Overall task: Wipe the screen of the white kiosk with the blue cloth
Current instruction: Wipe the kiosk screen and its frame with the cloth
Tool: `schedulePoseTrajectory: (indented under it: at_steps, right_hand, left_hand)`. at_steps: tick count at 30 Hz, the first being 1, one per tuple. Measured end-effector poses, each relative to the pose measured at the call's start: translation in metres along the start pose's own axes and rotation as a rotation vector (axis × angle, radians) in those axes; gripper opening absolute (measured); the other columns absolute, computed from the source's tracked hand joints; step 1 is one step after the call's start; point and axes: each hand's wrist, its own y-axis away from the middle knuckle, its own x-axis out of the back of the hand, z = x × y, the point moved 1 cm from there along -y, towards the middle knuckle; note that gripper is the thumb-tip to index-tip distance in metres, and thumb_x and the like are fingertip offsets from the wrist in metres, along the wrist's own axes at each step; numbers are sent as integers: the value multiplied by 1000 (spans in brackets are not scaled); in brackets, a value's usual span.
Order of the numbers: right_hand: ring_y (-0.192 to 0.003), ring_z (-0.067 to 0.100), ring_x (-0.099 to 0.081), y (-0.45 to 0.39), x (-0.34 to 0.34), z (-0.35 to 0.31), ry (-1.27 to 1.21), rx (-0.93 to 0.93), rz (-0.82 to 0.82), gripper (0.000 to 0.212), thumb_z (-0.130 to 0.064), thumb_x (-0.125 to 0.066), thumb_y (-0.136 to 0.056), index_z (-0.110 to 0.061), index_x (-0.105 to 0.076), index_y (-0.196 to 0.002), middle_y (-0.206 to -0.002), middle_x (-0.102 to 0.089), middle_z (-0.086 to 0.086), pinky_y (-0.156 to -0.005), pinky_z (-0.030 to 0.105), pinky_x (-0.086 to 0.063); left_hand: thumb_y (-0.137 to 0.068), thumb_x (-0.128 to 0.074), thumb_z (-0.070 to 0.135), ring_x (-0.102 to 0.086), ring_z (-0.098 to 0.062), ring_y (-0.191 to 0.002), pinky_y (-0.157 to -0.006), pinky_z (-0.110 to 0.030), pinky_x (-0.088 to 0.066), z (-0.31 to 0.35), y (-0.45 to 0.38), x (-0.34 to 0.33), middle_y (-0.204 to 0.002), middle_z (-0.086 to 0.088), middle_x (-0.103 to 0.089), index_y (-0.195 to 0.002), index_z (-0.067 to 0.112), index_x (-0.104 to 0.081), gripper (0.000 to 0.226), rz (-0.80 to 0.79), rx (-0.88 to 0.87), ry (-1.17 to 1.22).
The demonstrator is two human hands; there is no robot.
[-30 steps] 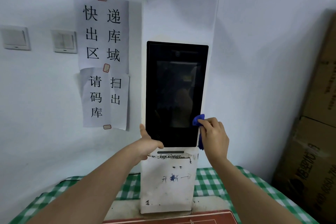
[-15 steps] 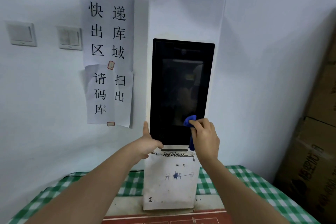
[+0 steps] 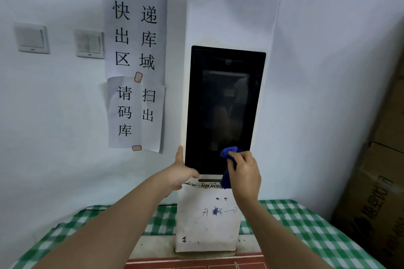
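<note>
Wiping hand: the right hand (image 3: 244,170) pinched the bunched blue cloth (image 3: 228,160) against the lower right of the screen (image 3: 225,107); its grip was clenched on the fabric, a loose tail hanging past the bottom edge
Bracing hand: the left hand (image 3: 180,171) lay spread and unclenched at the panel's lower left corner, thumb up along the side, grasping nothing
Table: green-and-white checked covering on the table (image 3: 306,225), soft and matte, carried the kiosk base
Kiosk: the white kiosk (image 3: 207,225) was a tall boxy column, scuffed and marked with pen below its printed brand strip
Glass: black, glossy, rectangular; it mirrored dim shapes, so smears would show easily
Risk, coverage: judged likely that only the bottom band got cleaned; the small wad covered little, and most of the glass sat above it
Risk, tipping: hard pressure high up might rock the narrow column if the bracing hand slipped
Wall: pale, smooth; taped paper signs (image 3: 135,67) hung just beside the column, curling at the edges
</note>
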Motion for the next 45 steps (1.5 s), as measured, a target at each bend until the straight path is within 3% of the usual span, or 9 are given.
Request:
schedulePoseTrajectory:
  at_steps: [6, 11, 16, 20, 28, 34, 36, 40, 45]
  right_hand:
    - [-73, 19, -59, 19, -27, -33, 5, 123, -35, 25, -11, -77, -76, -13, -72, -101, -85, -63, 1, -49, 29, -50]
    - [-70, 19, -59, 22, -38, -62, -25, 189, -53, 27, -10, -80, -72, -13, -72, -98, -83, -62, 2, -45, 28, -50]
    - [-68, 19, -59, 21, -44, -88, 45, 330, -147, 39, -7, -87, -56, -16, -72, -91, -81, -59, 2, -36, 25, -42]
    - [-66, 18, -57, 15, -37, -89, 116, 391, -173, 39, -8, -88, -51, -18, -72, -85, -78, -57, 0, -36, 20, -32]
    - [-73, 21, -57, -3, 0, -18, 165, 284, -141, 40, -3, -84, -57, -18, -72, -91, -83, -59, 0, -39, 25, -34]
    - [-84, 22, -54, -12, 23, 31, 154, 49, -87, 19, -9, -62, -87, -16, -70, -103, -93, -59, 4, -50, 31, -44]
    - [-85, 22, -53, -13, 24, 33, 146, 18, -89, 19, -12, -58, -90, -17, -68, -105, -94, -58, 4, -53, 32, -43]
    - [-81, 22, -56, -6, 13, 15, 100, 29, -74, 18, -9, -61, -87, -12, -70, -102, -92, -60, 5, -52, 33, -47]
    - [-72, 23, -59, 6, -10, -24, 39, 92, -54, 17, -6, -73, -77, -12, -72, -93, -83, -61, 4, -45, 33, -48]
  left_hand:
    - [-90, -55, 5, -42, -16, -110, -96, -32, -42, -2, 0, 4, -154, -7, -28, -149, 42, 14, 98, -36, -26, 12]
    - [-87, -58, 5, -34, -21, -137, -104, -35, -37, -9, 3, 17, -156, -7, -24, -150, 43, 8, 98, -85, -25, 50]
    - [-91, -52, 5, -38, -22, -130, -98, -32, -42, -18, 2, 30, -154, -8, -27, -152, 31, 8, 90, 62, 21, 19]
    - [-92, -52, 8, -31, -27, -139, -103, -34, -40, -22, 3, 32, -158, -8, -18, -153, 23, 9, 87, 129, 69, 3]
    - [-94, -49, 6, -33, -27, -138, -108, -37, -39, -3, 4, -1, -158, -5, -20, -152, 30, 10, 87, 65, 33, -16]
    - [-94, -49, 7, -43, -24, -125, -96, -32, -42, 3, 1, -13, -158, -4, -21, -151, 30, 14, 89, 63, 29, -28]
    - [-94, -49, 7, -44, -21, -118, -93, -30, -42, 3, 1, -13, -157, -5, -22, -151, 30, 15, 89, 61, 30, -32]
    - [-94, -50, 8, -44, -21, -118, -99, -32, -42, 3, 2, -9, -156, -7, -26, -151, 31, 13, 89, 53, 33, -48]
    - [-93, -52, 9, -35, -25, -137, -108, -36, -40, -2, 5, 1, -155, -6, -28, -152, 31, 8, 87, 25, 31, -52]
